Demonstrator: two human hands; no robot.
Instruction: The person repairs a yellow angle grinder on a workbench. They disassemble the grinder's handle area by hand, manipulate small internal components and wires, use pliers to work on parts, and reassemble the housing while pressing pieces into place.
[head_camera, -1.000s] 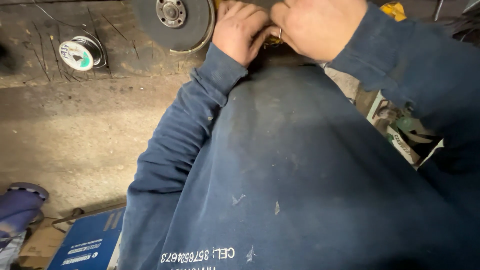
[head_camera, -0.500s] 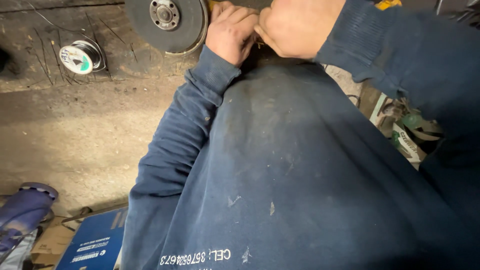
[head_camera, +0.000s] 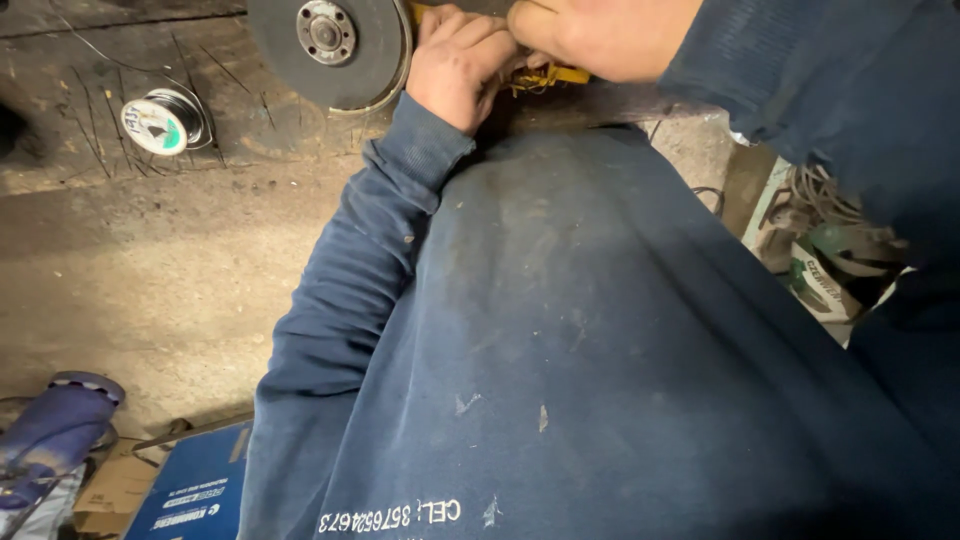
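angle grinder (head_camera: 420, 45) | yellow body, dark grey disc facing up | top edge, on workbench

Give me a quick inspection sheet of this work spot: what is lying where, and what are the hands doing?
Surface: scratched dark bench; dusty concrete floor below.
Job's things: grey grinding disc on a yellow-bodied tool.
Clutter: wire spool on the bench; blue box on the floor.
Hands: left hand gripping beside the disc; right hand closed over the yellow part.
Cables: tangled cords at right.
Surroundings: blue sweatshirt fills the view.
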